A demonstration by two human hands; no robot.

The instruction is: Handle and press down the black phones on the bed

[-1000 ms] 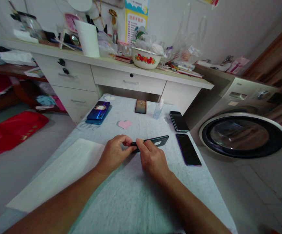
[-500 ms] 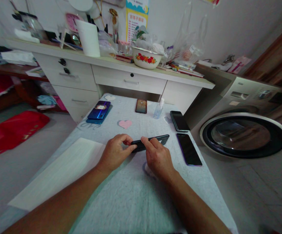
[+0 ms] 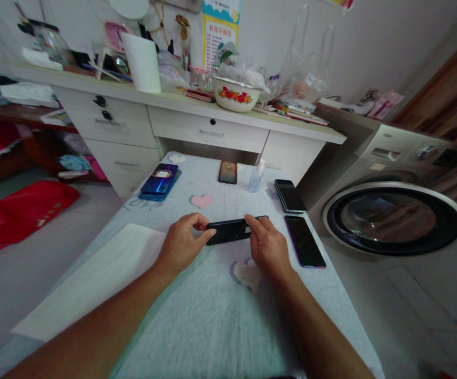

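A black smartphone (image 3: 228, 231) is held tilted over the near-middle of a cloth-covered table, its broad face turned towards me. My left hand (image 3: 184, 239) pinches its left end between thumb and fingers. Over its right part lies my right hand (image 3: 270, 242), fingers curled and fingertips at the top edge. A small pale patch (image 3: 247, 229) shows on the phone beside the right fingers. To the right lie a dark phone with a purple edge (image 3: 305, 241) and, behind it, another dark phone (image 3: 290, 196).
A clear spray bottle (image 3: 256, 178) and a brownish phone (image 3: 227, 172) stand and lie at the back. Blue phones (image 3: 160, 179) are stacked at back left. A pale board (image 3: 94, 279) lies on the left. A washing machine (image 3: 394, 158) is beyond the table's right side.
My right hand has slid right along the phone towards its right end. The phone has shifted slightly left and turned its face more towards me. My left hand still grips the left end.
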